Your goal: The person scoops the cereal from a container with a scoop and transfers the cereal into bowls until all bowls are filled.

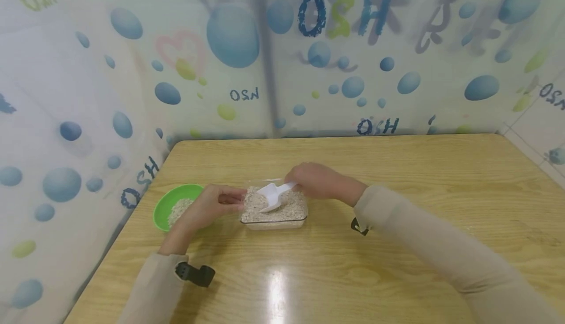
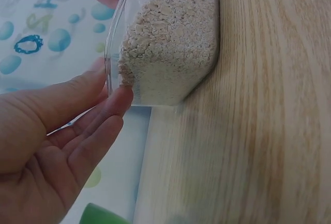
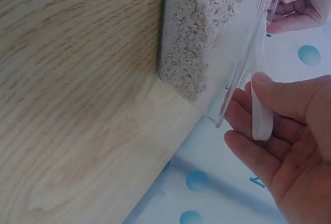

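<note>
A clear container (image 1: 273, 225) of oat flakes (image 1: 251, 211) stands on the wooden table. At its left end, my left hand (image 1: 214, 206) pinches the rim between thumb and fingers, as the left wrist view shows. My right hand (image 1: 315, 181) grips the handle of a white scoop (image 1: 272, 195) over the container's far right corner. The scoop's bowl lies tilted on the flakes, open side toward the left. In the right wrist view, the thumb presses the handle (image 3: 262, 123) against the curled fingers, just beside the container's rim.
To the left of the container, a green bowl (image 1: 164, 206) holds a small heap of flakes (image 1: 180, 210), partly behind my left hand. The wooden table (image 1: 397, 265) reaches back to a wall curtain (image 1: 282, 59) printed with blue bubbles and letters.
</note>
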### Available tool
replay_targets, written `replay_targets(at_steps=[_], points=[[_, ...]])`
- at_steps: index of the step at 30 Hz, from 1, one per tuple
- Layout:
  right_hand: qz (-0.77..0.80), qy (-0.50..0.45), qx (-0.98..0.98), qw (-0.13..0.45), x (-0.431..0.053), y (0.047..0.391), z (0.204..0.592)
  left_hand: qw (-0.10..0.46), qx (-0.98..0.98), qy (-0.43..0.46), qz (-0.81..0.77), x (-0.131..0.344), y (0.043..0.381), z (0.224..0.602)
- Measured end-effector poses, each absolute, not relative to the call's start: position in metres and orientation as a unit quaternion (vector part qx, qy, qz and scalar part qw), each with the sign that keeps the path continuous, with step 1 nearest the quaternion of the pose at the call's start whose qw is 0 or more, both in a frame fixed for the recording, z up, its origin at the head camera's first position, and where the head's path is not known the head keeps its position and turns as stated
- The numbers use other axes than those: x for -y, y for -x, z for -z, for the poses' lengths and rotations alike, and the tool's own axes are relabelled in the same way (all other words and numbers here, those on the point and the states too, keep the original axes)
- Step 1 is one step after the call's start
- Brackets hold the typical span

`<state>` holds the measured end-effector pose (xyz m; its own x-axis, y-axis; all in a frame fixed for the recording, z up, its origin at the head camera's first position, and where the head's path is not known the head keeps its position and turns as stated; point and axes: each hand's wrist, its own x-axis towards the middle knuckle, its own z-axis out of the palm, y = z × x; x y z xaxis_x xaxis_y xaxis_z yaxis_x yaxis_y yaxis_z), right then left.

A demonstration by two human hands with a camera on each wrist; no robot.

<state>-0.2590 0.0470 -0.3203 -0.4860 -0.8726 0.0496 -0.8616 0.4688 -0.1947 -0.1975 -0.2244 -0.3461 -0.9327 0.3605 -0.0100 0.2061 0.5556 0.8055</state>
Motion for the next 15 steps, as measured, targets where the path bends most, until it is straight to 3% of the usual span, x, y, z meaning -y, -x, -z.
replay_targets(at_steps=[15], points=[[0.15,0.499,-0.854,0.002,-0.0562,0.2593,0.3301,0.087,-0.876,-0.158,-0.447,0.2255,0.1979,0.348]])
